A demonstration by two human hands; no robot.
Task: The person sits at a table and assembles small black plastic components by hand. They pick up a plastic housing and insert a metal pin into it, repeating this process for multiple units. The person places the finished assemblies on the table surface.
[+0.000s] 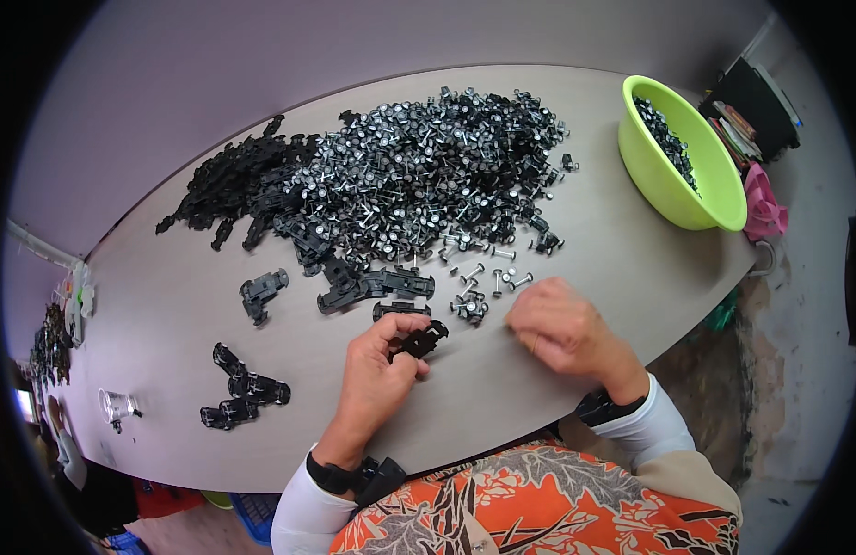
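My left hand (pixel 376 367) pinches a black plastic toy car chassis (pixel 420 340) between thumb and fingers, just above the table near its front edge. To its right my right hand (pixel 562 328) is closed and slightly blurred; whatever its fingertips hold is hidden. Between and beyond my hands lies a small group of wheel axles (pixel 497 282), silvery rods with a wheel at each end. Several loose chassis (pixel 391 284) lie just beyond my left hand. Farther left, a few chassis with wheels (pixel 247 388) sit in a small cluster.
A big heap of wheel axles (pixel 428 166) covers the table's far middle, with a pile of black chassis (pixel 238 180) on its left. A lime green basin (pixel 721 190) holding small dark parts stands far right. A clear plastic cup (pixel 119 404) lies at the left edge.
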